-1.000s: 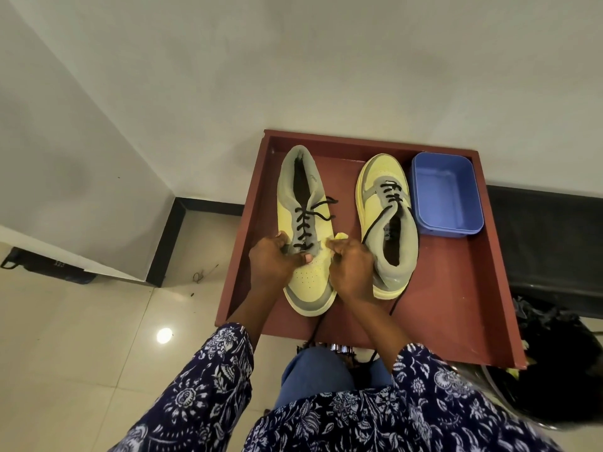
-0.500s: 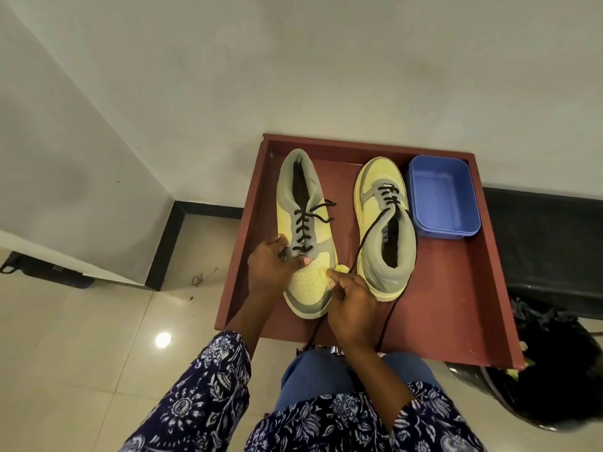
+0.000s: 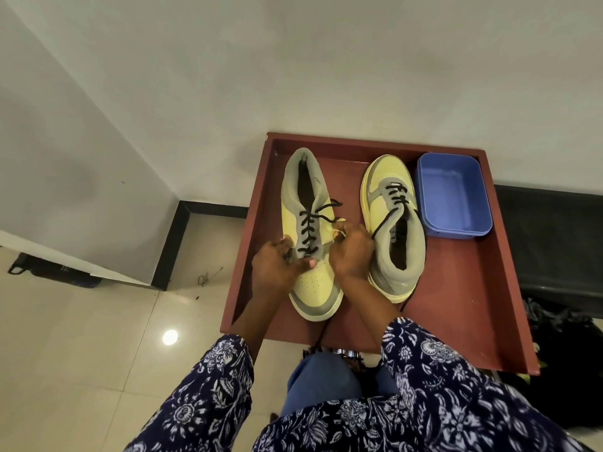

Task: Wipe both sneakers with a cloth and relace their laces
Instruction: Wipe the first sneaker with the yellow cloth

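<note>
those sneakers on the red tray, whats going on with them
A person is relacing the left sneaker. The left hand holds its side by the black lace, and the right hand pinches at the opposite eyelet edge. The other sneaker lies beside it on the tray, partly laced, next to a blue tub.

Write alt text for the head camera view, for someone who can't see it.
Two hands, left hand and right hand, grip the left sneaker at its black laces on a red tray. A second sneaker and a blue tub sit beside it.
</note>
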`<move>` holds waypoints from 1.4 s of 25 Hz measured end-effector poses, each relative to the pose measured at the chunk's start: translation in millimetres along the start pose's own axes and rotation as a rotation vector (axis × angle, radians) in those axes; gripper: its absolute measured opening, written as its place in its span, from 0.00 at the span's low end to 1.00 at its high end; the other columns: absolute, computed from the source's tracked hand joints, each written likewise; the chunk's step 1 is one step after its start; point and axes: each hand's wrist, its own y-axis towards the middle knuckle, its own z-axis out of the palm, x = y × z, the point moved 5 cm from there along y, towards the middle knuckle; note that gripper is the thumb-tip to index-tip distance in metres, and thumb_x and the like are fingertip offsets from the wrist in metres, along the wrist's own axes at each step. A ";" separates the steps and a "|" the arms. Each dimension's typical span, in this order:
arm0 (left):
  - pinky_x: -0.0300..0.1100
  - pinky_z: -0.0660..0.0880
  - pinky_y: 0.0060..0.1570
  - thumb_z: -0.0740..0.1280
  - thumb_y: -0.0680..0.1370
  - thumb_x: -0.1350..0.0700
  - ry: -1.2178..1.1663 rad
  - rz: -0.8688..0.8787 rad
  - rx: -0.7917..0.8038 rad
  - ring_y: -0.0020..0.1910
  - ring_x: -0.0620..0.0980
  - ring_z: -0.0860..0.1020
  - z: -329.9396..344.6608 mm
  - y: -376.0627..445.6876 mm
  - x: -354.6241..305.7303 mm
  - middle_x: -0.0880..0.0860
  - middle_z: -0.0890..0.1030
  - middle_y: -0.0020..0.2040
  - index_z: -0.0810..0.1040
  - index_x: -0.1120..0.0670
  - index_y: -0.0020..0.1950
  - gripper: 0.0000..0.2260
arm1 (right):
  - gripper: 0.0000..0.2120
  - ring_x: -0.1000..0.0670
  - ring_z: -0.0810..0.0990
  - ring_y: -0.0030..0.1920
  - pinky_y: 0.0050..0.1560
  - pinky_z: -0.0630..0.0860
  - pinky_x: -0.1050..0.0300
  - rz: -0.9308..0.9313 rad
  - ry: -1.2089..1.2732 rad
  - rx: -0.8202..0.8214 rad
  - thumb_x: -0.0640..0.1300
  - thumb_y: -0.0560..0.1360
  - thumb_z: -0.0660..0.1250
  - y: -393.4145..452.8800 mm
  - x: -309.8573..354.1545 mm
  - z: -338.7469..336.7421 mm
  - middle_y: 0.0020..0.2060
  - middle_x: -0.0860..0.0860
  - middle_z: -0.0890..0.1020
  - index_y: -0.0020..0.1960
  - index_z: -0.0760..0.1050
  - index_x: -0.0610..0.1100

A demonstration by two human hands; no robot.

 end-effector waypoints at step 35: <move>0.38 0.67 0.58 0.63 0.78 0.59 0.072 0.046 -0.218 0.64 0.54 0.72 -0.5 -46.1 3.1 0.57 0.70 0.67 0.69 0.58 0.67 0.18 | 0.12 0.48 0.80 0.54 0.59 0.75 0.57 0.209 0.359 0.134 0.33 0.74 0.65 -84.1 -42.7 5.1 0.53 0.47 0.82 0.54 0.80 0.42</move>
